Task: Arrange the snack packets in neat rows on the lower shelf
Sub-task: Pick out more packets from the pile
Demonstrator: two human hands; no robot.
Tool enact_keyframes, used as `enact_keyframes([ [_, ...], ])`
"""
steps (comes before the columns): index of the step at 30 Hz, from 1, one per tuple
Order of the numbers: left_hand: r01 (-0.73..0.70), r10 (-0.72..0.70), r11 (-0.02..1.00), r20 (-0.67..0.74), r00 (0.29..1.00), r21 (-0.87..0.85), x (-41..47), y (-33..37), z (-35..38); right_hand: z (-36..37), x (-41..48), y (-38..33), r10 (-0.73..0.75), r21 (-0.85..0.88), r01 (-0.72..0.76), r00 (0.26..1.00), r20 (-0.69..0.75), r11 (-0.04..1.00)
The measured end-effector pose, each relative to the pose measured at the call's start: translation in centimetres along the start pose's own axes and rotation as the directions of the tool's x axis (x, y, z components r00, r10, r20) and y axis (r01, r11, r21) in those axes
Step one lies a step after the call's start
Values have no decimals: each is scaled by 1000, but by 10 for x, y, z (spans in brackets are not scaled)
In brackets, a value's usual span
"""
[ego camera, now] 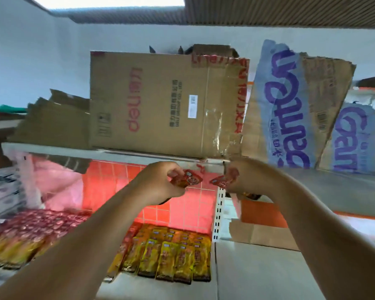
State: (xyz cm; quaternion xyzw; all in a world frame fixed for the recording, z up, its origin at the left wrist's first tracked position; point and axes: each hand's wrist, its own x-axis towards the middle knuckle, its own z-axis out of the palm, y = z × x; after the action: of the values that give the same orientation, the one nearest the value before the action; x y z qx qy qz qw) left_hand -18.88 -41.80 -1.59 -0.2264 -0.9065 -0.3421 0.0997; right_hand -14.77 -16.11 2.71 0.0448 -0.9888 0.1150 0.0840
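Bright overhead light, soft motion blur — edges warped

Lower shelf [160, 286] is carrying yellow packets [173, 256], lying in overlapping rows by its right edge, with red packets [41, 224] spreading over its left side. Upper shelf [52, 149] is bearing a cardboard box [152, 100], and blue-printed boxes [290, 109] are leaning to the right of it.

Blue carton [290, 109]: "Ganten" in purple, turned sideways. Second blue carton [353, 137]: "Gan", remainder cut off. Brown carton [160, 100]: pink logo and black Chinese print, sideways, not legible. Packets [171, 256]: print unreadable
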Motion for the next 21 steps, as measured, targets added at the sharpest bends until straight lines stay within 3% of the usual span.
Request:
enact_keyframes([
  [4,68,-77,993,-91,993,-99,-37,-81,-39,38,33,-79,-54,0,54,997,48,999],
  [9,174,-183,983,-208,961,-60,-73,-161,-63,103,61,-157,-114,78,108,990,80,991],
  [16,284,-271,959,-284,920,5,-106,-241,-54,203,84,-206,-132,338,92,987,97,937],
  [21,362,-340,932,-346,874,-1,-118,-298,-22,278,102,-227,-99,401,59,992,80,914],
])
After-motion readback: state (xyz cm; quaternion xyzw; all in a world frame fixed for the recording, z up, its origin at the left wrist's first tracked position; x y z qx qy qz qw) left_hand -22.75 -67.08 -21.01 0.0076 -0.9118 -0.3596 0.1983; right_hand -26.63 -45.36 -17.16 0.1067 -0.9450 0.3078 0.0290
